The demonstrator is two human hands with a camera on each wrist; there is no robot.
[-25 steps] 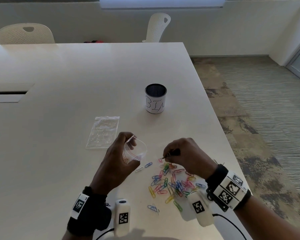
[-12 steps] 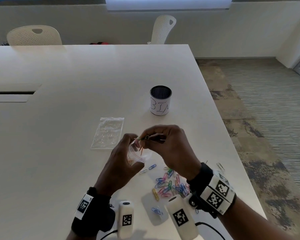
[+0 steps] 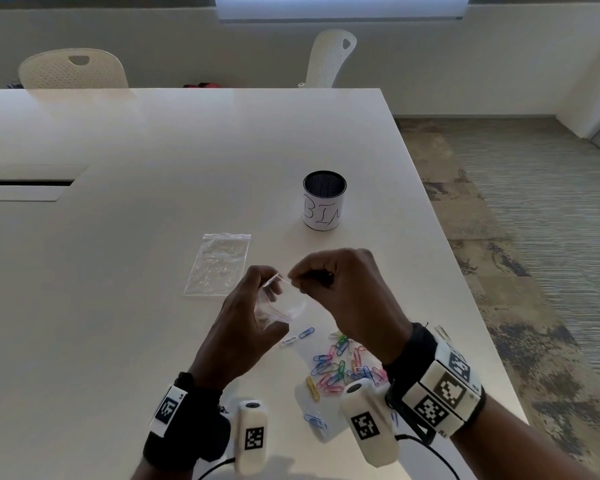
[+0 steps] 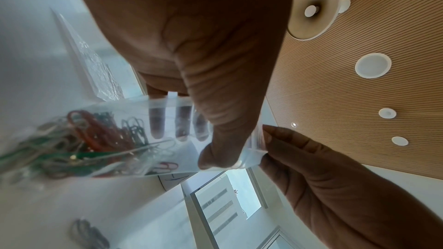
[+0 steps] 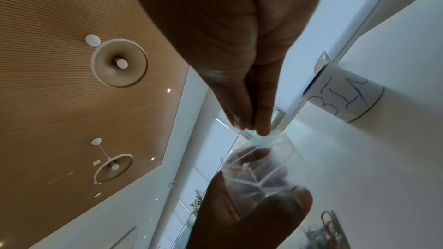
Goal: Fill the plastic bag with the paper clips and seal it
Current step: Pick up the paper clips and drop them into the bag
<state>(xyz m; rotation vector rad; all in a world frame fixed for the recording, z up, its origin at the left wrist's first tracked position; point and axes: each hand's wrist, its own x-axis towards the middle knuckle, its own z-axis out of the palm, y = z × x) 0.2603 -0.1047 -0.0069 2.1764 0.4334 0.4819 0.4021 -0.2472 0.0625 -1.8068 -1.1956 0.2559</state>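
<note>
My left hand (image 3: 257,306) holds a small clear plastic bag (image 3: 281,308) above the table, thumb and fingers curled round it. In the left wrist view the bag (image 4: 134,139) holds several coloured paper clips (image 4: 91,139). My right hand (image 3: 329,282) pinches the bag's top edge (image 5: 263,137) between thumb and fingertips. A pile of several coloured paper clips (image 3: 340,367) lies on the table beneath my right wrist, with a few strays (image 3: 297,336) beside it.
A second clear bag (image 3: 219,263) lies flat on the white table (image 3: 118,237) left of my hands. A mesh cup labelled BIN (image 3: 324,200) stands behind them. The table's right edge runs close to my right arm. Two chairs (image 3: 71,69) stand at the far side.
My right hand rose from the clip pile to the bag's mouth with clips, and now pinches the bag's top edge. The left hand has lifted the bag slightly.
</note>
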